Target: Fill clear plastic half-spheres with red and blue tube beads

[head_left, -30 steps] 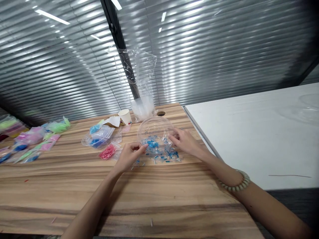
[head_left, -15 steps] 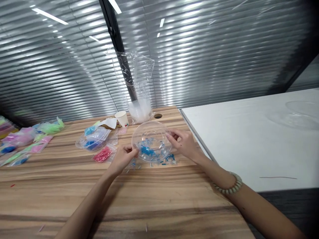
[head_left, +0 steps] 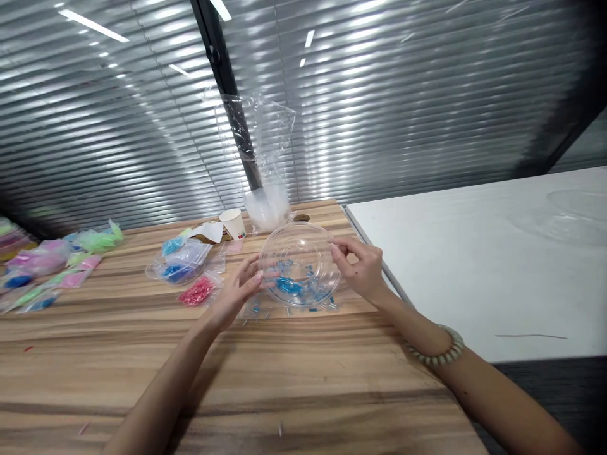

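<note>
A clear round plastic bowl (head_left: 300, 262) is tilted up on its edge over the wooden table (head_left: 284, 379), its open side toward me. My right hand (head_left: 363, 272) grips its right rim. My left hand (head_left: 234, 292) rests its fingertips on the left rim, fingers apart. Small blue tube beads (head_left: 290, 285) lie inside the bowl. More blue beads (head_left: 322, 306) are scattered on a clear bag under the bowl.
A bag of red beads (head_left: 195, 292), a clear bag with blue beads (head_left: 180, 262), a paper cup (head_left: 234, 222) and a tall clear plastic bag (head_left: 265, 170) stand behind. Coloured bead bags (head_left: 47, 265) lie far left. A white table (head_left: 474, 253) adjoins on the right.
The bowl has been tipped higher and lifted a little off the table. My left hand's fingers have spread from a pinch to a flatter touch on the rim.
</note>
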`<control>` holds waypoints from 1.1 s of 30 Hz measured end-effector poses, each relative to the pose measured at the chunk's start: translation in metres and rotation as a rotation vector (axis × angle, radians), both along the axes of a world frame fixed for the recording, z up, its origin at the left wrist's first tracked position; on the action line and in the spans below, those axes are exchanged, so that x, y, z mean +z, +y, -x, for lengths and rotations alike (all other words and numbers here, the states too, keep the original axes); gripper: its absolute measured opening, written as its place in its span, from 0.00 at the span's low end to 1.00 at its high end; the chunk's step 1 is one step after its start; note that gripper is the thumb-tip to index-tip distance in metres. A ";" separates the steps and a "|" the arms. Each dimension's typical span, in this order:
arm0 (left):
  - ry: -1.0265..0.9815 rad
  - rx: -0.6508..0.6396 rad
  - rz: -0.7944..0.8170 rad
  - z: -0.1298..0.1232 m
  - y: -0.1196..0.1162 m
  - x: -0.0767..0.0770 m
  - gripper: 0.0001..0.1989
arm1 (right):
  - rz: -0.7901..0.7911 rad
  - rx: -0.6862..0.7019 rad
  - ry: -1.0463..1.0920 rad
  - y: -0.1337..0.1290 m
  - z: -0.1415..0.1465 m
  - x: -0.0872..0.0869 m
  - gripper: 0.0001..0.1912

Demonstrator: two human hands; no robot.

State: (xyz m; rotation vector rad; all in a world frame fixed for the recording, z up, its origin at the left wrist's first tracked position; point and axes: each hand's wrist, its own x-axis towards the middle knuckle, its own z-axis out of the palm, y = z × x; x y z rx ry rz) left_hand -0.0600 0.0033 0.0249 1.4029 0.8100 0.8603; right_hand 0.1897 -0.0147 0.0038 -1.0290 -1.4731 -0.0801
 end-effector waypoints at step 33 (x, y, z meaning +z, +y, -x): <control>-0.439 0.475 0.062 0.005 0.008 0.014 0.17 | 0.406 0.227 -0.174 0.015 -0.001 -0.014 0.10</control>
